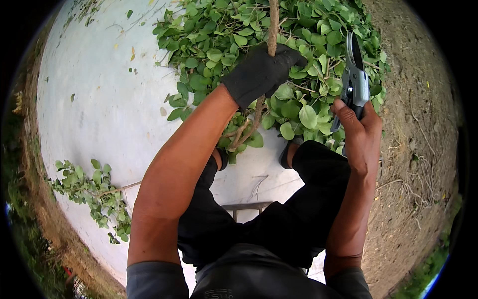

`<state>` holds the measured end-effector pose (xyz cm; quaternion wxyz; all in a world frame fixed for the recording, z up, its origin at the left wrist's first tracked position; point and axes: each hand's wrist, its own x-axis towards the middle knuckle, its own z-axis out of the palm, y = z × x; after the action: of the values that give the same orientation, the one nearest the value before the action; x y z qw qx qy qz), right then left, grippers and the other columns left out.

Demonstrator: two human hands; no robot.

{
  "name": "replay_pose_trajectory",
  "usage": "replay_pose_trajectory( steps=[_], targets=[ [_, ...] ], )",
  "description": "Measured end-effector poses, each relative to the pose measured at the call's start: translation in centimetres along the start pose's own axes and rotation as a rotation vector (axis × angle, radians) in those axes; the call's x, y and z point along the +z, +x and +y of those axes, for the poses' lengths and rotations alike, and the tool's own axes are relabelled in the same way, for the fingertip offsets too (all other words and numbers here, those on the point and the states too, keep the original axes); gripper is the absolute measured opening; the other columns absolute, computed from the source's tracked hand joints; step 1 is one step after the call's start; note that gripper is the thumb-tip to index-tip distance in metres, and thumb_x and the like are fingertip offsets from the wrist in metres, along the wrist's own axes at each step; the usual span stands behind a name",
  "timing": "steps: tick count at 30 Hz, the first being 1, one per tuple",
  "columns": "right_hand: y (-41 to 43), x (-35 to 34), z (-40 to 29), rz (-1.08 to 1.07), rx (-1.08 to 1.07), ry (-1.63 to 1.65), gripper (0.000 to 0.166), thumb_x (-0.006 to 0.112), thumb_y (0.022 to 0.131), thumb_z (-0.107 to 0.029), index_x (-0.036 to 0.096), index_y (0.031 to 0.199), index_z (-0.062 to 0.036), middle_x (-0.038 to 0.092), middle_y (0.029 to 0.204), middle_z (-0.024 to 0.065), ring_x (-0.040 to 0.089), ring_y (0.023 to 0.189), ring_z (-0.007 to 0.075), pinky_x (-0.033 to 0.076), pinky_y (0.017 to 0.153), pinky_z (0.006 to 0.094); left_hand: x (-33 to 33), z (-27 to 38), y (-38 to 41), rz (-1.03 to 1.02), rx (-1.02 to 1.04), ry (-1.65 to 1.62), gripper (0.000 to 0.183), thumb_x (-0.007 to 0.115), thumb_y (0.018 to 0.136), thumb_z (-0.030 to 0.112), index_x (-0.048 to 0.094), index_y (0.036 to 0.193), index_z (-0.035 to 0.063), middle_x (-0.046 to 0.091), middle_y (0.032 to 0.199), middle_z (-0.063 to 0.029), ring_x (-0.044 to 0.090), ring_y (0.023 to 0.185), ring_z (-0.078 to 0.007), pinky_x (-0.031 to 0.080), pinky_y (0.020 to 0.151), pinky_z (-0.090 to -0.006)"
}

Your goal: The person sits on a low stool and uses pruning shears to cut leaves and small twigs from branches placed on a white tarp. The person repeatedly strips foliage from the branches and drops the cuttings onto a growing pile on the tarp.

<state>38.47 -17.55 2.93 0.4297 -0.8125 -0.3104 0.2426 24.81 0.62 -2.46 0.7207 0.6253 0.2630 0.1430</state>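
My left hand [263,73], in a black glove, grips a brown woody branch [273,26]. The branch runs up past the top of the view; below the glove its lower end forks into short stubs between my feet. In my bare right hand [356,125] is a pair of pruning shears [356,74] with grey metal upper parts and dark handles. Their blades point away from me, slightly apart, over the right edge of the leaves. A large heap of leafy green cuttings [213,56] spreads under and beyond both hands.
Pale concrete [101,123] lies under the heap and to the left, with scattered leaves. A separate leafy branch [95,194] rests at lower left. Bare brown soil [410,149] with thin roots borders the right. A low stool's edge [246,206] shows between my legs.
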Motion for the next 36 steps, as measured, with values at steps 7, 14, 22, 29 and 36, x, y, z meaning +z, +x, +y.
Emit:
replay_pose_trajectory(
  steps=[7,14,22,29,36],
  targets=[
    [-0.4,-0.7,-0.1,-0.071,0.001,-0.065,0.029,0.069,0.088,-0.024,0.057,0.085,0.0019,0.048,0.065,0.0006,0.041,0.061,0.0109,0.037,0.055,0.0295,-9.7,-1.4,-0.4,0.827,-0.009,0.274,0.037,0.044,0.100,0.032,0.070,0.095,0.0045,0.049,0.054,-0.0045,0.050,0.041,-0.0189,0.042,0.044,-0.0351],
    [-0.2,-1.5,1.0,-0.143,-0.002,-0.195,0.031,0.069,0.086,-0.024,0.054,0.088,0.0033,0.047,0.063,0.0051,0.040,0.061,0.0139,0.038,0.055,0.0324,-22.1,-6.4,-8.3,1.262,-0.201,0.111,0.030,0.061,0.090,0.022,0.058,0.105,-0.0036,0.052,0.072,-0.0068,0.052,0.049,-0.0180,0.055,0.048,-0.0358],
    [-0.3,0.0,0.9,-0.220,0.007,-0.228,0.032,0.067,0.087,-0.025,0.057,0.095,0.0035,0.049,0.066,0.0037,0.042,0.062,0.0132,0.038,0.056,0.0317,-21.8,-5.8,-10.9,0.869,-0.255,0.105,0.033,0.064,0.091,0.023,0.054,0.110,-0.0018,0.052,0.075,-0.0056,0.058,0.059,-0.0177,0.059,0.056,-0.0376],
    [-0.8,1.4,2.5,-0.480,-0.058,-0.488,0.037,0.068,0.082,-0.024,0.057,0.101,0.0059,0.058,0.073,0.0176,0.057,0.067,0.0302,0.045,0.065,0.0399,-24.3,-7.8,-17.6,1.146,-0.410,-0.066,0.019,0.061,0.093,0.015,0.050,0.098,0.0008,0.055,0.072,-0.0092,0.062,0.059,-0.0250,0.060,0.058,-0.0435],
    [-6.9,8.4,8.1,-0.982,-0.152,-0.963,0.040,0.052,0.080,-0.013,0.052,0.113,0.0097,0.056,0.115,0.0297,0.056,0.111,0.0438,0.042,0.097,0.0494,-22.9,-6.3,-17.9,0.894,-0.135,-0.133,0.027,0.060,0.093,0.017,0.054,0.110,-0.0041,0.056,0.074,-0.0095,0.063,0.062,-0.0221,0.061,0.063,-0.0403]
  ],
)
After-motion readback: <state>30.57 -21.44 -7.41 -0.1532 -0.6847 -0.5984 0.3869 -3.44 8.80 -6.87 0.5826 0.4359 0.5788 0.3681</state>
